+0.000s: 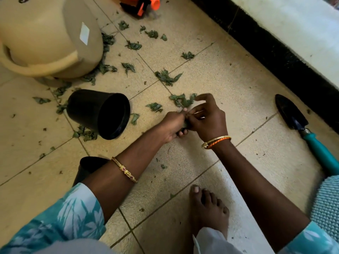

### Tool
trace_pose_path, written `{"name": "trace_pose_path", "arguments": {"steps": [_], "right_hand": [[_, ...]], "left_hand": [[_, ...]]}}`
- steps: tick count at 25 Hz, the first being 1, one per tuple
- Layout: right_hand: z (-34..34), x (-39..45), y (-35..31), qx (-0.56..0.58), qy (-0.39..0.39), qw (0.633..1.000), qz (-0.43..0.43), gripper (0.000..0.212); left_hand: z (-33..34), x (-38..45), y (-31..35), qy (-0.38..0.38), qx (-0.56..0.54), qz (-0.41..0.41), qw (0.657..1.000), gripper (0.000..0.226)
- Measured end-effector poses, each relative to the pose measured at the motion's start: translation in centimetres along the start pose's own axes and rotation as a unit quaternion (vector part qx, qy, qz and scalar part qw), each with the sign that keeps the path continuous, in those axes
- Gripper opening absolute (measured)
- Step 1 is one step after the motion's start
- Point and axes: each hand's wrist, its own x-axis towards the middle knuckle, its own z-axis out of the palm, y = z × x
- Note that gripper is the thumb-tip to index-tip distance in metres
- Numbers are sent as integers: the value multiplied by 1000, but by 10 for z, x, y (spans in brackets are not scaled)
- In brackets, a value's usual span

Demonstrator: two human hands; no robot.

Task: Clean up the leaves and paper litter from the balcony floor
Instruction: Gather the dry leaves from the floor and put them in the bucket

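Left hand curls around a bunch of leaves, and the right hand pinches at the same bunch, both just right of the tipped black pot. More loose leaves lie scattered on the floor beyond that pot.

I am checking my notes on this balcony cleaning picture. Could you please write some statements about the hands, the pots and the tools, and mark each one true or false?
1. The black plastic pot lies on its side on the tiled floor. True.
2. The left hand grips a bunch of green leaves. True.
3. The garden trowel is held in the right hand. False: it lies on the floor, apart from both hands.
4. All leaves are already gathered. False: many scattered leaves remain around the beige bucket.
5. The trowel has a teal handle. True.
6. The person wears shoes. False: a bare foot shows.
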Motion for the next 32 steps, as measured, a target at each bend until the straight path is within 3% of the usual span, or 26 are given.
{"name": "trace_pose_path", "arguments": {"steps": [2, 4, 7, 9, 11, 12, 15, 19, 21, 23, 26, 28, 30, 32], "right_hand": [[11, 0, -4, -51, -28, 997, -43, 47], [17, 3, -9, -103, -55, 990, -86, 36], [17, 19, -10, -114, 21, 991, -70, 17], [13, 36, -6, -157, 53, 986, 31, 30], [17, 46, -4, -253, -12, 962, 102, 57], [23, 47, -5, -284, -43, 953, 95, 65], [52, 42, -2, -335, -84, 938, -12, 57], [69, 26, 11, -362, -73, 917, -149, 38], [66, 27, 20, -356, -58, 910, -204, 35], [58, 36, 21, -305, -36, 931, -196, 28], [31, 49, -2, -115, -20, 993, -10, 21], [17, 44, -21, 22, -103, 993, 43, 21], [13, 34, -35, 11, -204, 979, 23, 17], [16, 27, -39, -93, -224, 970, -27, 15]], "left_hand": [[-5, -1, -2, 23, -7, 8, 1000, 41], [-12, 2, -5, 45, 11, 32, 998, 39], [-32, 9, -3, 84, -8, 22, 996, 31], [-50, 11, -1, 103, -34, -6, 994, 29], [-62, 10, -1, 118, -43, -26, 992, 30], [-66, 8, -2, 122, -48, -32, 991, 31], [-72, 7, -5, 134, -70, -27, 988, 35], [-72, 6, -7, 123, -106, -16, 987, 37], [-69, 5, -9, 104, -120, -13, 987, 40], [-67, 3, -9, 81, -123, -20, 989, 42], [-66, 2, -8, 49, -120, -38, 991, 42], [-62, 2, -6, 21, -115, -44, 992, 44], [-57, 0, -1, -4, -119, -47, 992, 41], [-53, -2, 5, -42, -108, -46, 992, 44]]}}
